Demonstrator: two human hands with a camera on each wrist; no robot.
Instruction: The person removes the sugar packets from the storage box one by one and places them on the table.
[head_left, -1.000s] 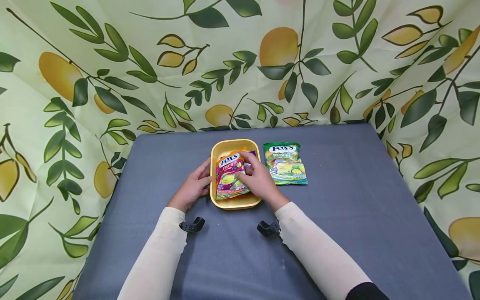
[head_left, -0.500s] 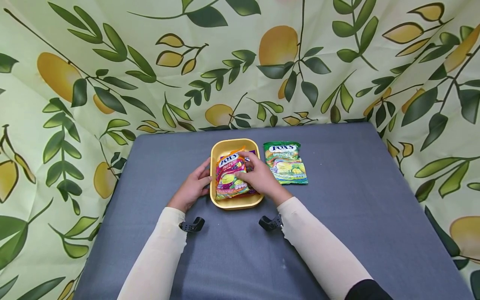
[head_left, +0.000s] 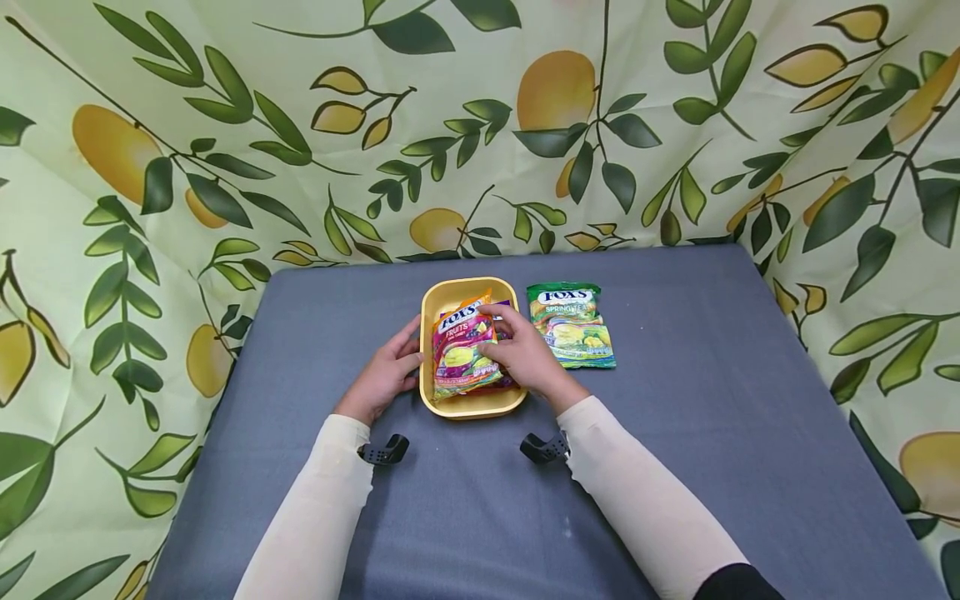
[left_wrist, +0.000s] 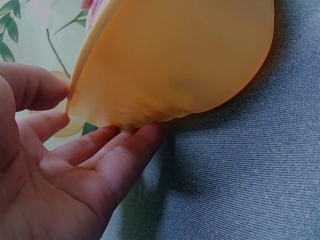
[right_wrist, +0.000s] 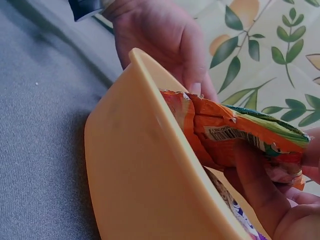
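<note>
Against the outside of a yellow plastic tub [head_left: 472, 408], my left hand [head_left: 384, 372] rests its fingertips near the rim. In the left wrist view those fingers [left_wrist: 135, 155] touch the wall from outside. My right hand [head_left: 522, 350] pinches the right side of a FOX'S Fruits candy bag [head_left: 459, 346], pink and orange. This bag leans inside the tub, over a purple bag [head_left: 505, 305] that is mostly hidden. From the right wrist view, the Fruits bag's orange back [right_wrist: 215, 127] with its barcode shows above the rim.
A green FOX'S Spring Tea bag [head_left: 572, 327] lies flat just right of the tub. A grey-blue cloth [head_left: 675, 433] covers the table. Behind it hangs a leaf-and-fruit patterned curtain [head_left: 465, 150]. Each wrist wears a black strap mount [head_left: 386, 450].
My right hand has shifted slightly right and the Fruits bag has tilted a little. More of the purple bag showed at half a second ago than at one second ago. The left hand has stayed put.
</note>
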